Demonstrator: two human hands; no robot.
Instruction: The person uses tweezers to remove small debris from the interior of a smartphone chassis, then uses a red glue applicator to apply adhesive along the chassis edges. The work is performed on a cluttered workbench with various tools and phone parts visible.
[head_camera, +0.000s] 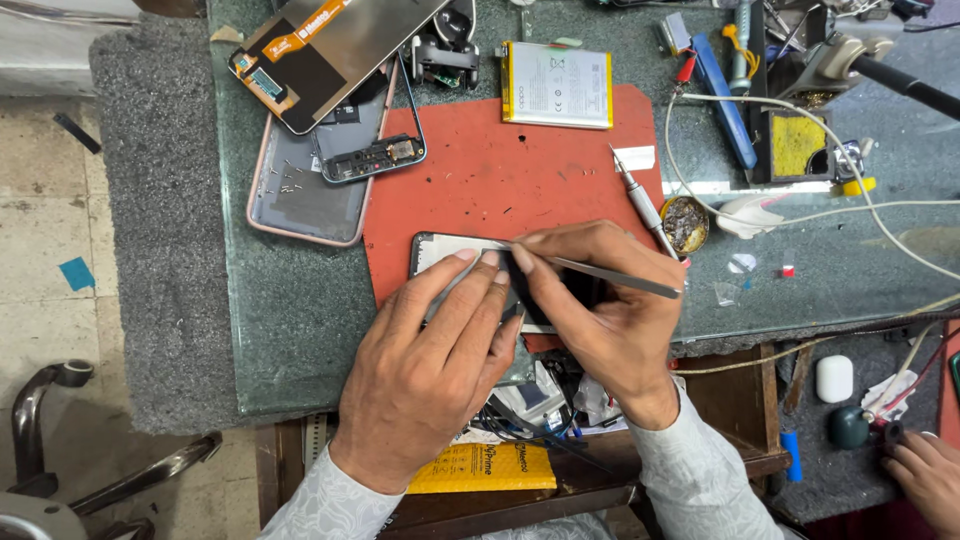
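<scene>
1. The dark rectangular phone body (440, 250) lies on the red rubber work mat (480, 170), at the mat's near edge. Most of it is hidden under both hands; only its pale upper-left corner shows.
2. The left hand (430, 370) lies flat over the phone body, fingers stretched and pressing on it, grasping nothing. That flat hold suits the work — it should keep the phone from sliding on the mat.
3. The right hand (600, 310) is clenched around thin steel tweezers (610, 276), pinched between thumb and forefinger. The tips meet the phone just beside the left fingertips. What they grip there, if anything, is too small to tell.
4. A low, shallow tweezer angle and a light pinch seem wise here — a slip could scratch the part beneath.
5. Beyond the mat's far edge lies a white flat battery (557, 84). Left of the mat sit a pink-rimmed grey back cover (300, 190) holding tiny loose screws, and a detached screen panel (330, 50) with an orange flex strip.
6. A grey-handled precision screwdriver (640, 195) rests at the mat's right edge, within easy reach.
7. Well right of the mat, at the counter (300, 320) corner, another person's hand (925, 480) shows.
</scene>
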